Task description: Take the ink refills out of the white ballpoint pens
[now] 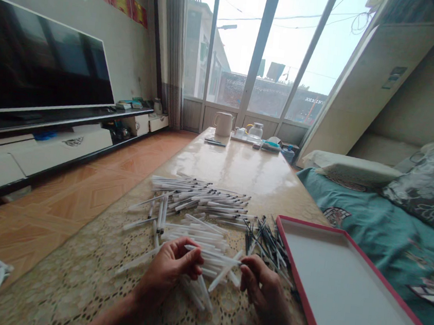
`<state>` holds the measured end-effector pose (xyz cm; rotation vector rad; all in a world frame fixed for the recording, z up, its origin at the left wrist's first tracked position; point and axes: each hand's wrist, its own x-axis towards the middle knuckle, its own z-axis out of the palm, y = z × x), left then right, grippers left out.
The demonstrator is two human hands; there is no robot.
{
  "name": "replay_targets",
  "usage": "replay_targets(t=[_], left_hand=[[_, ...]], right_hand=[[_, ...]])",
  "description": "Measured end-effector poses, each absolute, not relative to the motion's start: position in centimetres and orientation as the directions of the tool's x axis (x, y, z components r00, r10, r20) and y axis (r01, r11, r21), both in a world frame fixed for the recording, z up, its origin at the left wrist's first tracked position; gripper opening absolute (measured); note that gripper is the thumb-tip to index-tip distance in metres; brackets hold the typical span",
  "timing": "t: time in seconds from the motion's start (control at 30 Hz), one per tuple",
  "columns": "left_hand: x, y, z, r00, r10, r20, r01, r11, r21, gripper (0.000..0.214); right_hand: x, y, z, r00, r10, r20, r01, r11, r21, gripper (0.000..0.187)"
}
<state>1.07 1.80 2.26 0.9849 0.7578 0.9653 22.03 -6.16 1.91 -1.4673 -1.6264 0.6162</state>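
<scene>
White plastic, by the look of it, takes centre stage: one slim pen (217, 256) hangs nearly level between two hands, just above the counter (84, 278). The left hand (177, 262) pinches it near one end, thumb laid over the top, and that grip looks like the anchor that steadies it. Over at the other end, the fingers of the right hand (261, 281) close on the dark tip, a light hold that seems suited to fine work. So both sets of fingers are grasping the same pen, and gripped from both ends it has little room to swing. Beneath and beyond it lies a loose bunch of white tubes (201, 235), handily near the left hand. Just past the right hand, dark slender rods (266, 240) sit in a heap of their own, probably set apart so each kind is easy to pick. Farther out, dark-ended pens (220, 203) lie mostly sideways in a pile, clear of the wrists. And on the right, a shallow red-rimmed tray (361, 302) rests beside the rods, open side up, within easy reach.
</scene>
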Motion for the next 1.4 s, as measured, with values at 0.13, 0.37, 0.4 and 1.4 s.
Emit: replay_targets(t=[0.13, 0.37, 0.4, 1.4], left_hand=[[1.06, 1.79, 2.32, 0.395, 0.914, -0.093, -0.32, 0.231, 0.919, 0.029], [1.15, 1.71, 2.2, 0.377, 0.922, -0.089, -0.334, 0.224, 0.916, 0.028], [1.14, 1.73, 2.18, 0.38, 0.92, -0.092, -0.336, 0.23, 0.914, 0.028], [1.09, 1.75, 2.77, 0.344, 0.932, -0.112, -0.323, 0.23, 0.918, 0.033]], right_hand=[[22.06, -6.17, 1.98, 0.032, 0.966, 0.258, 0.565, 0.196, -0.801, 0.026], [22.06, -5.95, 1.81, 0.04, 0.959, 0.281, 0.573, 0.209, -0.793, 0.026], [22.06, -5.97, 1.8, 0.04, 0.961, 0.275, 0.568, 0.204, -0.797, 0.026], [21.43, -5.85, 2.1, 0.086, 0.988, 0.126, 0.199, 0.107, -0.974, 0.03]])
